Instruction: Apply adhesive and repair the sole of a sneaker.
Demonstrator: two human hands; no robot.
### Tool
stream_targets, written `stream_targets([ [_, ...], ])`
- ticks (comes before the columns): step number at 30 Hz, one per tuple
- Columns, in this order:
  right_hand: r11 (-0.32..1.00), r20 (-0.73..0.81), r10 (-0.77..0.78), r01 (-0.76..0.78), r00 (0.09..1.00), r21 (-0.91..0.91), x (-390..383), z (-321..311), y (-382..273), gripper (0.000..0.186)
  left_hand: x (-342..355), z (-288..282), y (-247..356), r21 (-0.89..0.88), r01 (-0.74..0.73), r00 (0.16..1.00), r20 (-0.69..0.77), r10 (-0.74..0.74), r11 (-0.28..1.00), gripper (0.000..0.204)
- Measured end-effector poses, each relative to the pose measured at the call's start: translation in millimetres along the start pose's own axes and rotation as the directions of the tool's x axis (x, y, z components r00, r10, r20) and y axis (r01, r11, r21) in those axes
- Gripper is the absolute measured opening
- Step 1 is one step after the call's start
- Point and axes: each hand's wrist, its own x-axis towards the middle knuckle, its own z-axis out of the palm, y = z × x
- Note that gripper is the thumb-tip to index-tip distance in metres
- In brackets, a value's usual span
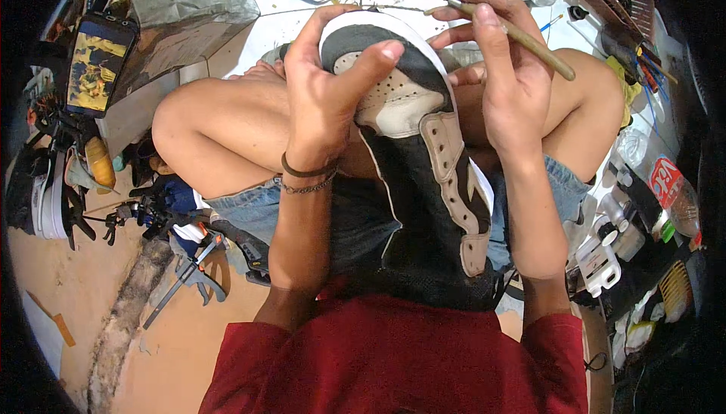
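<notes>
A black and off-white sneaker (404, 123) lies lengthwise over my lap, toe pointing away from me. It has a pale perforated toe piece, eyelet strips without laces and a white sole edge. My left hand (325, 85) is closed around the toe end, its thumb pressed on the dark toe area. At the right of the shoe, my right hand (510, 85) grips a slim tool with a rounded wooden handle (541, 52). The tool's thin tip points up and left, beyond the toe and apart from it. Lower right-hand fingers are close to the sole edge; contact is unclear.
A phone (98, 66) leans by a grey metal box (189, 6) at far left. Clamps (189, 270) and another shoe (49, 195) lie on the left floor. Scraps litter the white tiles ahead. A plastic bottle (673, 191), a yellow comb (674, 289) and small containers crowd the right.
</notes>
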Motion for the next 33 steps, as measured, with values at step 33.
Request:
stream_targets([
  [33, 0.841, 0.055, -0.518, 0.497, 0.853, 0.216, -49, 27, -78, 0.009, -74, -3, 52, 0.392, -0.423, 0.831, -0.193, 0.522, 0.817, 0.038],
])
